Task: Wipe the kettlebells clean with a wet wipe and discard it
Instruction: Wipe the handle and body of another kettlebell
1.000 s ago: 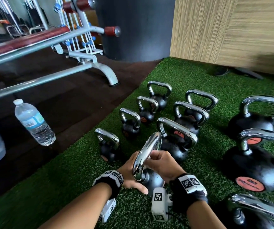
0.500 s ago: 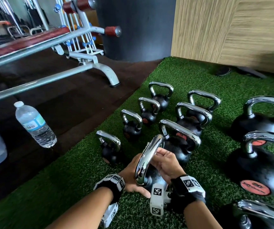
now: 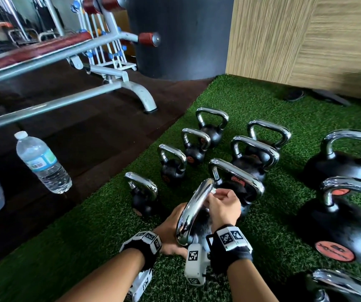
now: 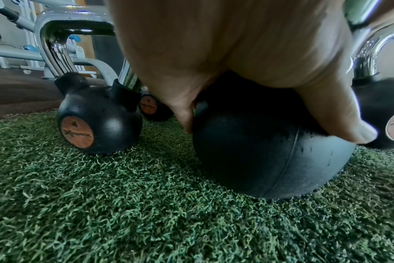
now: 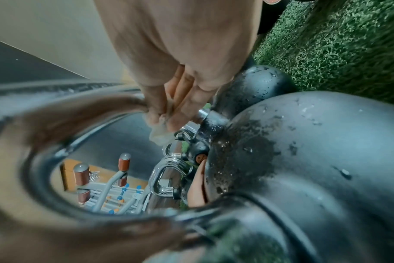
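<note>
Head: eleven kettlebells (image 3: 336, 232) stood on turf (image 3: 88, 247); one bottle (image 3: 44, 164) off its left edge. Left wrist: left hand (image 4: 225, 53) gripped the nearest kettlebell (image 4: 270, 151). Right wrist: right hand (image 5: 180, 44) pinched one wipe (image 5: 159, 135) against its handle (image 5: 45, 110).

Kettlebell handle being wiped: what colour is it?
The handle is shiny silver chrome, clearest in the head view.

We see only a scrap of the wet wipe (image 5: 159, 135) past the right hand (image 3: 223, 207), the kettlebell (image 3: 193, 214) hides part of the left hand (image 3: 169, 228) in the head view, and its chrome handle (image 5: 45, 117) blurs in the right wrist view.
</note>
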